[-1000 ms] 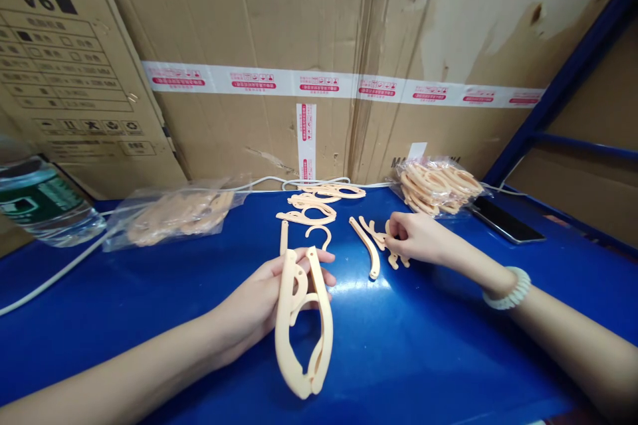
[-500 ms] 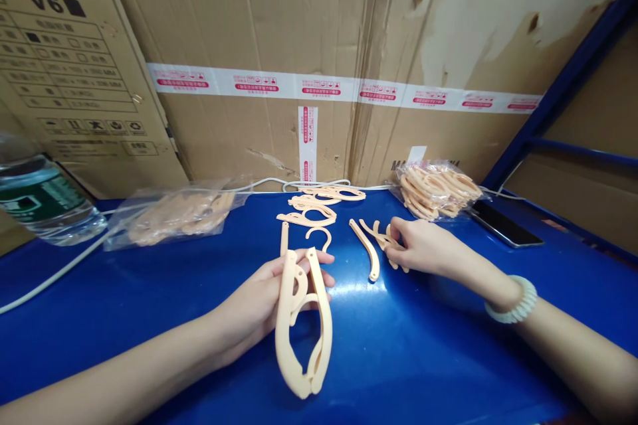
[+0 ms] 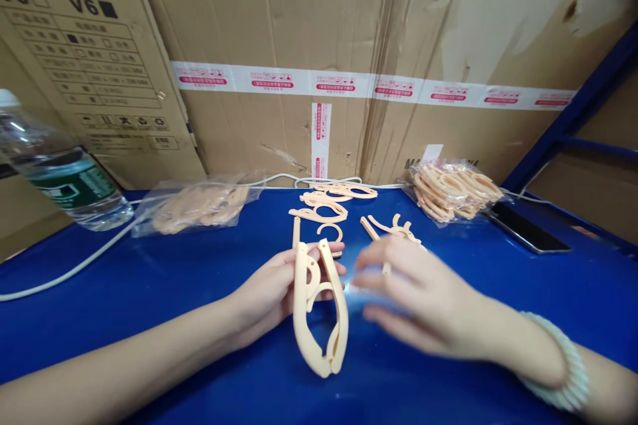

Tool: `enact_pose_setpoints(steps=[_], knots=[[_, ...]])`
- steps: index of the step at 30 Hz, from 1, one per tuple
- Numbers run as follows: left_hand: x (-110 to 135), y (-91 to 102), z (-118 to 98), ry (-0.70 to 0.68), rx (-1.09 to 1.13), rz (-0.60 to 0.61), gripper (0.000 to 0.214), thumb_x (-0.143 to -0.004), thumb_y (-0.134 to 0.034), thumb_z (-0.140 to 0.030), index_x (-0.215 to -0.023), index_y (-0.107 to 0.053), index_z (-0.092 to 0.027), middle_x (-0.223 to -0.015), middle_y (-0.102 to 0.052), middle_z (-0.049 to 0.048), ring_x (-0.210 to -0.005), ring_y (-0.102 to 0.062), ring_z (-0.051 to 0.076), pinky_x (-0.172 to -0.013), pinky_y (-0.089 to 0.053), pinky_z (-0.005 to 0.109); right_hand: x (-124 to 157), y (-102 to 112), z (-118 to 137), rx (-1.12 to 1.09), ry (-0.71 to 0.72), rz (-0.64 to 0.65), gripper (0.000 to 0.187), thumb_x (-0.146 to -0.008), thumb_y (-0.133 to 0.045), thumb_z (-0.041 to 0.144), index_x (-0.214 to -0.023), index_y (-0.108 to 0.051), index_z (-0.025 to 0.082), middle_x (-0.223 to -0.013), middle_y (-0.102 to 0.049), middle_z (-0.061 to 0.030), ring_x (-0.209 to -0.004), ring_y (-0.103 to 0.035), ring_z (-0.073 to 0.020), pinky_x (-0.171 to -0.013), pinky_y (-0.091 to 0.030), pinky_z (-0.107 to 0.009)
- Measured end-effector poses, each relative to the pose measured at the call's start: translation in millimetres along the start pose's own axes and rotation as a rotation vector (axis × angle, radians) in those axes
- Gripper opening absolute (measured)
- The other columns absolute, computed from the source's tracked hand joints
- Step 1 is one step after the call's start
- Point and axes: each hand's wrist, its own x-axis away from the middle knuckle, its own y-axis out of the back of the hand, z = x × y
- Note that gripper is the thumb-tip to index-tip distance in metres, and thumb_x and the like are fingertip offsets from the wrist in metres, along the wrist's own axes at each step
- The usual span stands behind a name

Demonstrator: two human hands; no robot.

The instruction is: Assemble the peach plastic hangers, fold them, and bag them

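My left hand (image 3: 272, 289) grips a cream plastic folding hanger (image 3: 302, 319), folded with its two arms side by side, their curved ends toward me. A hook-shaped piece shows between those arms. To its right, my right hand (image 3: 428, 292) hovers over the blue table (image 3: 393, 385), blurred, fingers apart and apparently holding nothing. Partly behind its fingers lie a loose hanger arm (image 3: 369, 228) and several small curved pieces (image 3: 406, 229). A loose hook (image 3: 331, 228) sits just beyond my left fingertips. Farther back, several folded hangers (image 3: 319, 214) lie in a row.
Clear bags of hanger parts lie at the left (image 3: 194, 209) and right (image 3: 448, 189). Beside the right bag is a phone (image 3: 531, 229). A water bottle (image 3: 80, 182) leans at the far left near a white cable (image 3: 74, 272). Cardboard boxes (image 3: 269, 126) stand behind.
My right hand has left the small curved pieces and come nearer to the hanger, its fingers now spread. My left hand keeps its hold. The camera view has shifted slightly left.
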Motion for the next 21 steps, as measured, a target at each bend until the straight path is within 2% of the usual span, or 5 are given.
enact_pose_setpoints(steps=[2,6,12,17,21], knots=[[1,-2.1,-2,0.029,0.076,-0.046,0.037,-0.102,-0.041,-0.03,-0.116,-0.068,-0.009,-0.092,-0.075,0.0145,-0.083,-0.071,0.022,-0.082,-0.055,0.034,-3,-12,20,-0.028,0.179,0.028,0.014,-0.098,-0.055,0.02,-0.109,-0.062,0.018,-0.105,-0.068,-0.0065,-0.098,-0.059,-0.02,-0.09,-0.046,-0.035],[2,-3.9,-2,0.02,0.147,-0.125,0.062,-0.104,-0.022,-0.049,-0.115,-0.065,-0.006,-0.102,-0.074,0.0197,-0.088,-0.072,0.026,-0.089,-0.054,0.038,-2,-34,31,-0.01,0.186,0.053,0.012,-0.097,-0.054,0.013,-0.098,-0.066,0.016,-0.103,-0.069,-0.0052,-0.094,-0.059,-0.0187,-0.089,-0.045,-0.035],[10,-5.5,13,-0.151,-0.126,-0.002,0.026,-0.089,-0.069,-0.033,-0.107,-0.064,-0.015,-0.099,-0.076,0.0094,-0.093,-0.071,0.023,-0.089,-0.054,0.032,2,-37,29,0.077,0.182,-0.016,0.025,-0.098,-0.044,0.008,-0.092,-0.067,0.014,-0.096,-0.069,-0.0065,-0.096,-0.06,-0.0208,-0.098,-0.042,-0.042],[16,-5.4,22,-0.214,-0.286,-0.028,0.038,-0.084,-0.07,-0.053,-0.085,-0.065,-0.016,-0.081,-0.073,0.0041,-0.076,-0.069,0.019,-0.071,-0.057,0.027,7,-38,32,0.235,0.169,-0.044,0.028,-0.098,-0.04,0.009,-0.098,-0.068,0.012,-0.102,-0.069,-0.0106,-0.109,-0.057,-0.0265,-0.105,-0.034,-0.049],[15,-3.5,26,-0.235,-0.217,-0.101,0.04,-0.084,-0.069,-0.055,-0.088,-0.067,-0.015,-0.084,-0.075,0.0059,-0.083,-0.071,0.023,-0.085,-0.057,0.035,6,-41,28,0.35,0.032,-0.061,0.034,-0.099,-0.032,0.008,-0.094,-0.066,0.013,-0.096,-0.068,-0.0108,-0.097,-0.058,-0.0254,-0.107,-0.03,-0.051]])
